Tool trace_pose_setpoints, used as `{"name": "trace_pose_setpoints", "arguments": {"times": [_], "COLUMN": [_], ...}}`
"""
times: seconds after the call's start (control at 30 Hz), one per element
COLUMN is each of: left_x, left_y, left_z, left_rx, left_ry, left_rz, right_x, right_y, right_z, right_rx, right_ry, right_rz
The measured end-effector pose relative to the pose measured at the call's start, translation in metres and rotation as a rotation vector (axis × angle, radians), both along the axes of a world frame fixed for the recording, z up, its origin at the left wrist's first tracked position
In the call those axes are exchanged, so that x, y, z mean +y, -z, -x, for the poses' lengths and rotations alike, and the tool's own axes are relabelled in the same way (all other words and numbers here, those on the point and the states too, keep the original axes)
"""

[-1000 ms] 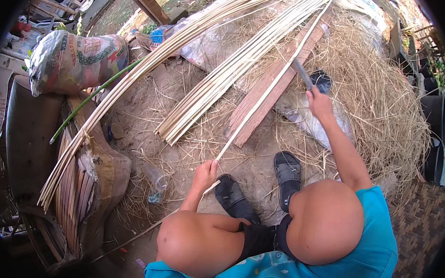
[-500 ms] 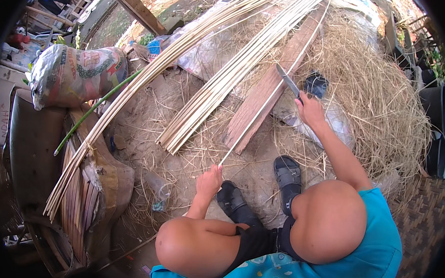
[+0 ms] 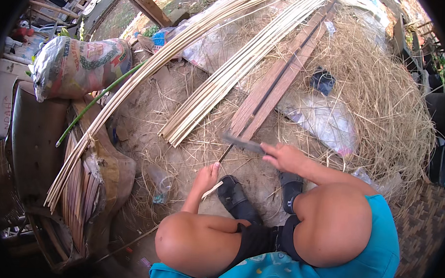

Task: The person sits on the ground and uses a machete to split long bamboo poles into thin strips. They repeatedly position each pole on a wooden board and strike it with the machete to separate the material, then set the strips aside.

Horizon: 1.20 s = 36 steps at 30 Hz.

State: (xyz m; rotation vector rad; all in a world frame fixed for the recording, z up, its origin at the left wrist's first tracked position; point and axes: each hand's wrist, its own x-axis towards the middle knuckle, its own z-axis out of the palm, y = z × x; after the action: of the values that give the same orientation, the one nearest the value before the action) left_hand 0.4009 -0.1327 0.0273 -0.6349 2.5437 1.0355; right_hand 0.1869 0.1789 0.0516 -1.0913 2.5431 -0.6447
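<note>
My left hand (image 3: 207,176) is closed around the near end of a long thin strip (image 3: 288,66), which looks like split bamboo. The strip lies dark side up along a reddish-brown wooden plank (image 3: 267,116). A short pale length sticks out below that hand. My right hand (image 3: 285,157) grips a knife (image 3: 242,143) by its handle. Its blade, smeared by motion, crosses over the strip at the plank's near end; whether it touches, I cannot tell. Left of the plank lies a bundle of pale strips (image 3: 222,83).
A longer strip bundle (image 3: 126,87) and a green stalk (image 3: 100,101) slant across at the left, near a stuffed sack (image 3: 81,66). Dry shavings (image 3: 387,103) heap up at the right. A dark crumpled piece (image 3: 322,81) and white plastic sheeting (image 3: 325,120) lie beside the plank.
The knife has come down from high on the plank to its near end, close to my left hand. A dark strip surface now shows where a pale one lay.
</note>
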Motion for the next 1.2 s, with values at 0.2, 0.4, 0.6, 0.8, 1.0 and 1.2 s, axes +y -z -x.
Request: {"name": "trace_pose_setpoints", "arguments": {"times": [0.2,0.4,0.6,0.8,1.0,1.2], "left_x": [-0.008,0.022,0.009,-0.014,-0.060,-0.044], "left_y": [0.004,-0.003,0.005,-0.011,-0.016,-0.015], "left_z": [-0.022,-0.008,-0.056,-0.059,-0.186,-0.083], "left_rx": [-0.040,0.151,0.015,0.070,-0.026,-0.023], "left_ry": [0.021,0.014,0.161,0.081,-0.175,-0.128], "left_rz": [-0.007,0.062,0.392,0.116,0.041,-0.037], "right_x": [0.061,0.026,0.046,0.045,0.009,0.002], "right_y": [0.015,0.028,0.049,0.014,0.063,0.038], "right_z": [0.137,0.051,0.078,0.127,0.024,0.033], "right_rx": [0.248,0.070,0.160,-0.013,0.149,0.066], "right_ry": [0.560,0.291,0.390,0.501,0.072,0.280], "right_rz": [-0.075,-0.006,0.009,-0.069,0.137,0.076]}}
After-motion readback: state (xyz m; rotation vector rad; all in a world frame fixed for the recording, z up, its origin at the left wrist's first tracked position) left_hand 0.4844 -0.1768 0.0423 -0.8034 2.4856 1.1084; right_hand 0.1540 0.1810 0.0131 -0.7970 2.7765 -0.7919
